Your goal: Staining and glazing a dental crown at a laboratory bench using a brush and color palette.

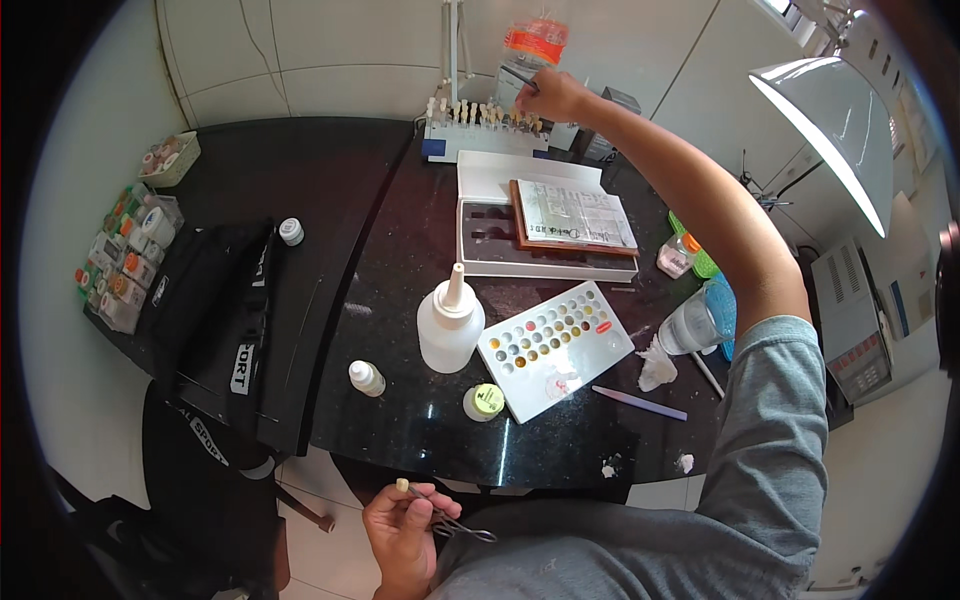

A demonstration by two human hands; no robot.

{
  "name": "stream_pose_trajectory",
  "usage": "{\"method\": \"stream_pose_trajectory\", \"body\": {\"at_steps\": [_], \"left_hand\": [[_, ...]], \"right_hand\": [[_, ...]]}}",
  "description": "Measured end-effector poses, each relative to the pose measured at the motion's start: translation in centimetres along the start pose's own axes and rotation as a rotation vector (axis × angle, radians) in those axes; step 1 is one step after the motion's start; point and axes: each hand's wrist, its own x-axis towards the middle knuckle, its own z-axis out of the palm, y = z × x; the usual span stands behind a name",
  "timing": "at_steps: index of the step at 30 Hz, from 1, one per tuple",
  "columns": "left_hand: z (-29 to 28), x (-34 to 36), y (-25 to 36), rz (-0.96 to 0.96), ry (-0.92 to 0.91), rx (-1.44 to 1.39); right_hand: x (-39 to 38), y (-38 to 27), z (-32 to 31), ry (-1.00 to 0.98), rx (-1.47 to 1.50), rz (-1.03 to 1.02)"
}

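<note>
At the lower middle, my left hand grips scissor-like metal forceps that hold a small cream, tooth-like piece. My right hand reaches to the back, closed on a dark slim handle, just above a white rack of tooth-shade tabs; whether it touches a tab is unclear. A white palette with colored wells lies mid-desk beside a white squeeze bottle, a yellow-lidded jar and a small dropper bottle. A lilac stick lies to the right.
An open white case with a wood-backed pad sits behind the palette. A cup, tissue and lamp are at right. A black bag and bottle organizer occupy the left. A large bottle stands at back.
</note>
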Motion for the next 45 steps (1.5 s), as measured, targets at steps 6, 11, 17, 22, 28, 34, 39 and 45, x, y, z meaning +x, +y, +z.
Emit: {"method": "stream_pose_trajectory", "body": {"at_steps": [6,11,17,22,28,34,39,45], "left_hand": [[0.1,0.1,0.3,-0.001,0.013,0.006],[0.0,0.3,-0.1,0.005,0.009,0.001],[0.1,0.2,0.0,-0.002,0.006,0.017],[0.7,0.1,-0.1,-0.004,-0.001,0.046],[0.9,-0.5,-0.1,0.003,0.046,0.096],[3.2,-0.4,0.3,0.037,0.017,0.146],[5.9,-0.5,0.9,0.088,-0.136,0.065],[10.2,-3.4,1.0,0.091,-0.212,-0.090]], "right_hand": [[0.9,0.1,0.3,-0.151,0.244,0.015],[1.1,0.6,0.3,-0.254,0.319,-0.041],[0.0,-0.1,0.1,-0.015,0.161,-0.148],[1.2,2.0,0.6,0.082,0.349,-0.128],[-1.0,-2.5,0.1,0.443,0.088,-0.093],[-7.4,-8.1,-5.2,0.451,0.051,-0.180],[-16.8,-14.8,-9.9,0.347,0.166,-0.344],[-34.0,-17.7,-13.3,0.225,0.387,-0.432]]}}
